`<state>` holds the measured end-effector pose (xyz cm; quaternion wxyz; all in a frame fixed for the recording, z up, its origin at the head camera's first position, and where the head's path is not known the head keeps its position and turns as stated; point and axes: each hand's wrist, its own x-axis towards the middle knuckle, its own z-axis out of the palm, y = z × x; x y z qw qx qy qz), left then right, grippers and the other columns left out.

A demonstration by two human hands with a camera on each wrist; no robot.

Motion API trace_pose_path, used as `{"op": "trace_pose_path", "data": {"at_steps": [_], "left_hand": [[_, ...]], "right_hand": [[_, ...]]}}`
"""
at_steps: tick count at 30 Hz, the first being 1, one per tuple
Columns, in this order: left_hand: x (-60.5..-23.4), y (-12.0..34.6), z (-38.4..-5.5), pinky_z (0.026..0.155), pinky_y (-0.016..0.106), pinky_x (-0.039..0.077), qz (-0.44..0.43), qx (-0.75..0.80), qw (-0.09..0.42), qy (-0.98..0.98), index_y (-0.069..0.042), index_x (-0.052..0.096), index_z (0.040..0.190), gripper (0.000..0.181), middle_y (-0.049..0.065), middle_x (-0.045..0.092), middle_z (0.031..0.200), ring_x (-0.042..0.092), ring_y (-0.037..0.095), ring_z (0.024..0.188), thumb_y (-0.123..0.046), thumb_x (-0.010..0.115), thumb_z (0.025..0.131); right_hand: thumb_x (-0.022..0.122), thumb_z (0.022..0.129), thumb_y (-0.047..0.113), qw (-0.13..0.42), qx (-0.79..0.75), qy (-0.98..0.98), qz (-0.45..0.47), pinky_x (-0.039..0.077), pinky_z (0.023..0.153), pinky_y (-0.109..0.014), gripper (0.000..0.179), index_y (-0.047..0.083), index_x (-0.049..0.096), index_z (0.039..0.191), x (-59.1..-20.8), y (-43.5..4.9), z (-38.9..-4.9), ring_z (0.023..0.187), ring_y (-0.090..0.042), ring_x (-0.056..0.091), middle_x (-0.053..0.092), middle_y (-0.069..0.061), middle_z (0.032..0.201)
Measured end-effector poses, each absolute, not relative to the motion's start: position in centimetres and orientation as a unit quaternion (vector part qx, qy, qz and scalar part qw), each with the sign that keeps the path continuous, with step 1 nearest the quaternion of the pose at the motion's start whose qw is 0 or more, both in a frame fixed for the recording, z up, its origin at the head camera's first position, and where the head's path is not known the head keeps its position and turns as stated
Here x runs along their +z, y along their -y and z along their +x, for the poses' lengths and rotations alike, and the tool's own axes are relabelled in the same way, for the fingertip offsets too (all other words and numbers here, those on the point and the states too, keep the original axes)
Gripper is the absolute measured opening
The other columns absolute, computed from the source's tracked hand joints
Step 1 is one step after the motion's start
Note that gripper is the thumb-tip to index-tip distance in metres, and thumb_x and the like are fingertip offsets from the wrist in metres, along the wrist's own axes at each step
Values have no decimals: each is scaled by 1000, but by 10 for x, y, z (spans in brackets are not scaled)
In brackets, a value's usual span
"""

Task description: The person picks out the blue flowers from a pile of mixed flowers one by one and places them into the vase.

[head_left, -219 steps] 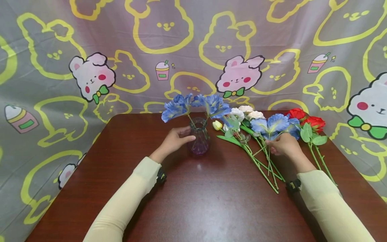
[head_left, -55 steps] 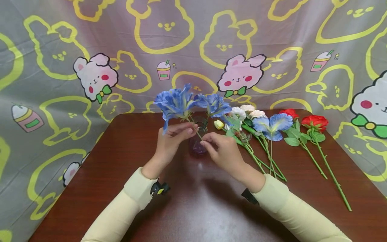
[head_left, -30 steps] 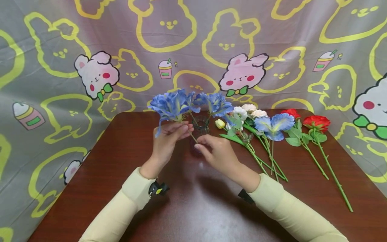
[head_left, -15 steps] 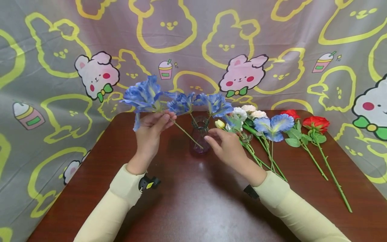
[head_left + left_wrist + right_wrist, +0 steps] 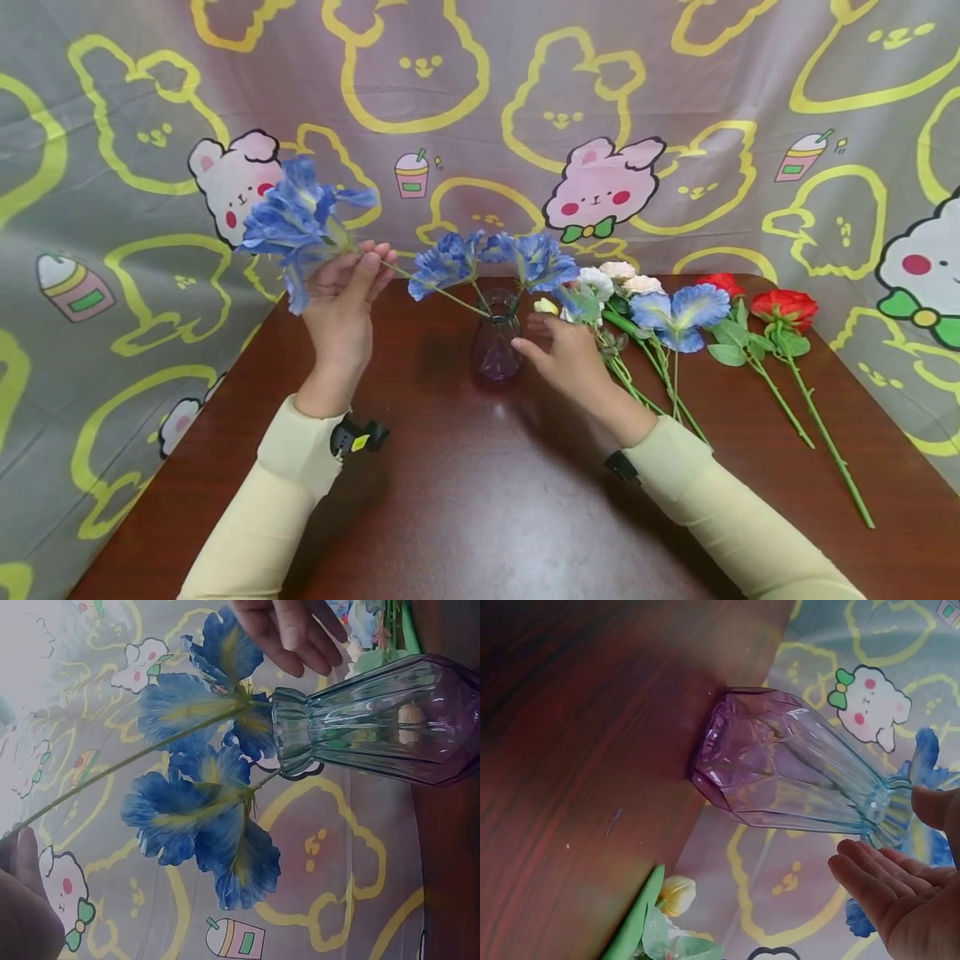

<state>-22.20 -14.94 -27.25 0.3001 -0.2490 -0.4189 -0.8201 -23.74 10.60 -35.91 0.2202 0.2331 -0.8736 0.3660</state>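
Observation:
My left hand [image 5: 337, 312] is raised left of the vase and pinches a blue artificial iris [image 5: 292, 221] by its stem, just below the bloom. That stem slants down to the right, its lower end overlapping the vase's rim in the head view. The glass vase [image 5: 497, 358], purple at the base and bluish at the neck [image 5: 881, 814], stands upright with two blue irises [image 5: 450, 262] in it. Beside it on the right is my right hand [image 5: 573, 358], thumb and fingers apart. In the right wrist view these fingers [image 5: 870, 874] are extended close to the neck.
Right of the vase lie white and pale pink flowers [image 5: 618, 275], a yellow tulip [image 5: 546, 306] and another blue iris [image 5: 678, 312]. Two red roses [image 5: 783, 307] lie farther right. A patterned cloth [image 5: 480, 150] hangs behind the brown table [image 5: 450, 500].
The iris was first taken from the pile at right and held in both hands. My right hand has let go of its stem; my left has carried it left and up, swinging the stem's end to the rim.

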Motion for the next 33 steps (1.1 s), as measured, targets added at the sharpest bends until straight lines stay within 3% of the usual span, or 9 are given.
{"op": "trace_pose_path", "data": {"at_steps": [7, 15, 26, 33], "left_hand": [[-279, 142, -228, 80, 32, 56, -214, -820, 316, 427, 0, 75, 94, 21, 12, 73, 90, 71, 22, 85, 13, 59, 90], [-300, 129, -235, 82, 33, 56, -207, -802, 319, 460, -5, 77, 95, 22, 8, 74, 91, 71, 20, 87, 10, 61, 91], [-316, 114, -246, 81, 35, 56, -231, -808, 304, 449, -4, 77, 97, 20, 11, 73, 94, 71, 23, 89, 9, 65, 88], [-324, 105, -251, 78, 38, 57, -197, -818, 298, 451, 1, 76, 92, 14, 15, 73, 89, 71, 25, 85, 10, 69, 84]], "right_hand": [[77, 85, 27, 174, 371, 888, 209, 49, 93, -44, 55, -6, 59, 126, -364, -103, -244, 108, -32, 63, 66, -20, 116], [77, 85, 27, 180, 359, 890, 215, 49, 92, -46, 59, -7, 57, 129, -370, -101, -248, 110, -34, 61, 64, -22, 119], [78, 84, 28, 188, 349, 895, 204, 50, 88, -48, 62, -6, 55, 131, -372, -96, -253, 106, -38, 62, 63, -22, 120], [77, 85, 29, 184, 351, 895, 206, 48, 91, -48, 61, -5, 54, 131, -375, -96, -260, 107, -38, 60, 63, -21, 121]]}}
